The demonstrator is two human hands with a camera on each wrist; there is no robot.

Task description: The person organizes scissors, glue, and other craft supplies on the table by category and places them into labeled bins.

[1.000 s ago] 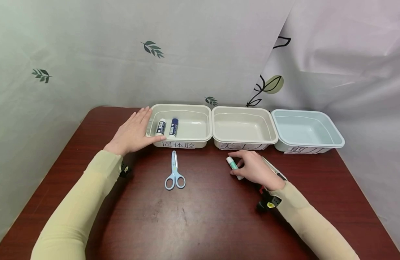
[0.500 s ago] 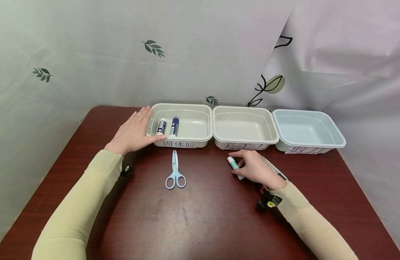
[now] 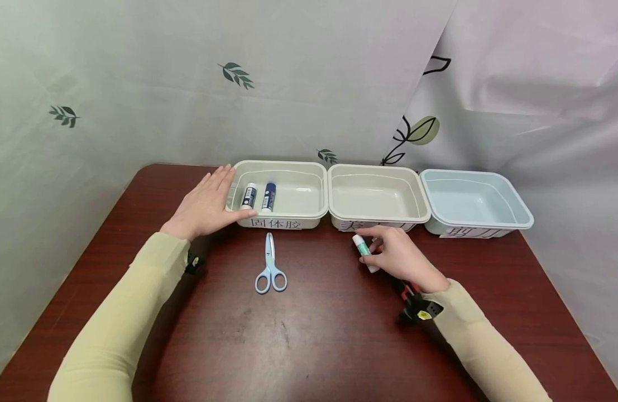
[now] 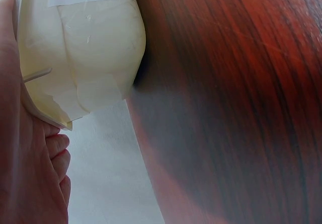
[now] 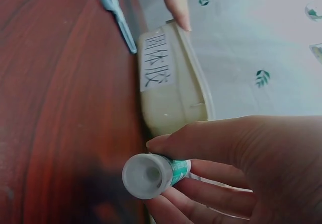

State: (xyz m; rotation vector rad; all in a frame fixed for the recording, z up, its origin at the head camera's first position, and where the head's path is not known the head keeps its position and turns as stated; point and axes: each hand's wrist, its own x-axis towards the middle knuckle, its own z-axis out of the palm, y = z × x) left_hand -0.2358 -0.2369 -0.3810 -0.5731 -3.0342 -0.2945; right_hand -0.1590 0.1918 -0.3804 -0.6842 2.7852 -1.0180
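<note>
My right hand pinches a white and green glue stick between thumb and fingers, in front of the middle bin. In the right wrist view the glue stick points its hollow white end at the camera. With fingers extended, my left hand rests on the left rim of the cream bin, its thumb along the front edge. Inside that bin lie two blue and white glue sticks, one at the left and another glue stick beside it. Light-blue scissors lie on the table before it.
A beige middle bin and a pale blue bin continue the row to the right, with paper labels on the fronts. Behind them hangs a leaf-patterned cloth. The dark red tabletop extends toward me.
My right hand has raised the glue stick slightly and carried it a little toward the bins. A long strip earlier visible beside the right wrist is now hidden. The left hand stays put.
</note>
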